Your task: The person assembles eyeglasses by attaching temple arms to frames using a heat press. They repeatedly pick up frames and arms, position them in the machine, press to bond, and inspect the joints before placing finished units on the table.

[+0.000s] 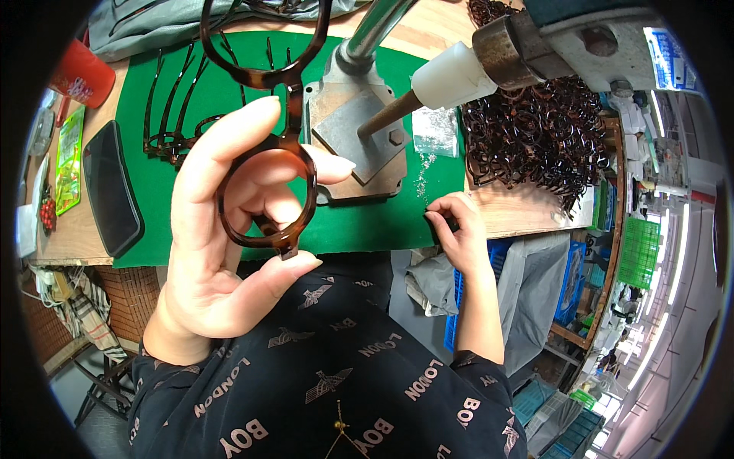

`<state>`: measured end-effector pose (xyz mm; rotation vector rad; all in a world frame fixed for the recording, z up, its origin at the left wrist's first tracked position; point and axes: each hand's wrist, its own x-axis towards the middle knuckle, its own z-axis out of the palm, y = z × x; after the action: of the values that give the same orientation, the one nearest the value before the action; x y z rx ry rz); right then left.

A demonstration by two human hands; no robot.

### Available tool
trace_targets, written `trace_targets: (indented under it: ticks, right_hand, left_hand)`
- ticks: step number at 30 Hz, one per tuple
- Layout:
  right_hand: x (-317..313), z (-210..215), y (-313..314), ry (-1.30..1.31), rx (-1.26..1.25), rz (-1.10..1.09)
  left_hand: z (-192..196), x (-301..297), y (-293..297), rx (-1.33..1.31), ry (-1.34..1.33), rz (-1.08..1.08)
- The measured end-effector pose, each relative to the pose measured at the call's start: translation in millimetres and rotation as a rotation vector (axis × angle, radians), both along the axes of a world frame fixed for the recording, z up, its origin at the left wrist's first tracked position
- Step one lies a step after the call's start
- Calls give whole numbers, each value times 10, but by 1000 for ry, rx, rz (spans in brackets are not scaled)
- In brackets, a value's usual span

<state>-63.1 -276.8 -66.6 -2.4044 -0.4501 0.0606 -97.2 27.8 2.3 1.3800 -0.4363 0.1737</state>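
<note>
Raised close to the camera, a brown tortoiseshell eyeglass frame (293, 107) is held upright on its side by my left hand (200, 237). My thumb presses the lower end of the frame, and the fingers wrap behind the lower rim. No lenses show in it, and its upper rim runs out of view. My right hand (465, 233) rests at the front edge of the green mat (306, 239), fingers curled together; what they hold, if anything, is hidden. Tiny shiny bits (422, 180) lie on the mat just beyond it, below a small clear bag (436, 131).
A hand press with a metal base (359, 153) and white sleeve (455, 76) stands mid-table. Dark spectacle parts (180, 107) lie left of it; a heap of brown frames (535, 138) lies right. A phone (113, 187) and red cup (84, 74) sit far left.
</note>
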Motion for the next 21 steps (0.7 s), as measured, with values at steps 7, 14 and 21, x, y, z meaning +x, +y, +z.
trace_targets:
  ticks: [7,14,21]
  right_hand:
    - [47,122,104,-75,-222,138]
    - [-79,636,679,203,558,271]
    - [-23,797,1085,-37,615,422]
  left_hand:
    - [-34,28,-54,-12,25,-33]
    - [-88,52,-263,-153,126,-197]
    - [23,47,-214,-28,93,-196]
